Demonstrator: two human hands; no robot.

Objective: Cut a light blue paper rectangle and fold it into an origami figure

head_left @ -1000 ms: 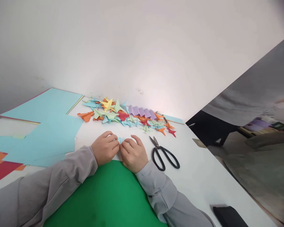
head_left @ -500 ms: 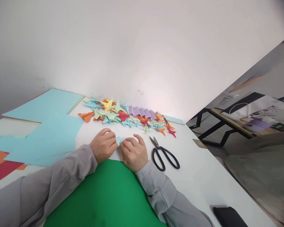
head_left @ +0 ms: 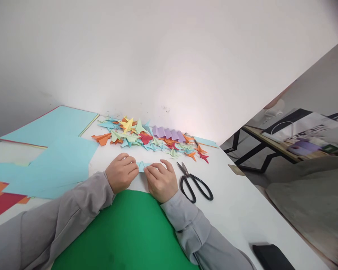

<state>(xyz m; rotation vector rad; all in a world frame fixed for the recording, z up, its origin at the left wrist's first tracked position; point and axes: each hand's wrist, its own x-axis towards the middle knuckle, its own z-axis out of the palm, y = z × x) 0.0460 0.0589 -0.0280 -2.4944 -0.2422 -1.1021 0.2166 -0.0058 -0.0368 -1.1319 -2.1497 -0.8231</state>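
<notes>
A small folded light-blue paper piece [head_left: 143,165] lies on the white table [head_left: 233,210] between my two hands. My left hand [head_left: 121,177] pinches its left end with curled fingers. My right hand [head_left: 160,182] pinches its right end, fingers bent over it. Both wrists rest at the far edge of a green sheet [head_left: 129,236] in front of me. Black scissors [head_left: 195,183] lie just right of my right hand, blades shut.
A heap of several folded coloured paper shapes [head_left: 152,140] runs along the wall, with a purple pleated strip [head_left: 169,133]. Large light-blue sheets [head_left: 56,161] and orange and red scraps [head_left: 2,195] lie at left. A black object [head_left: 273,257] sits at the near right edge.
My hands have drawn slightly apart, showing more of the blue piece between them. A grey shape at the right has gone, showing a black-framed desk behind.
</notes>
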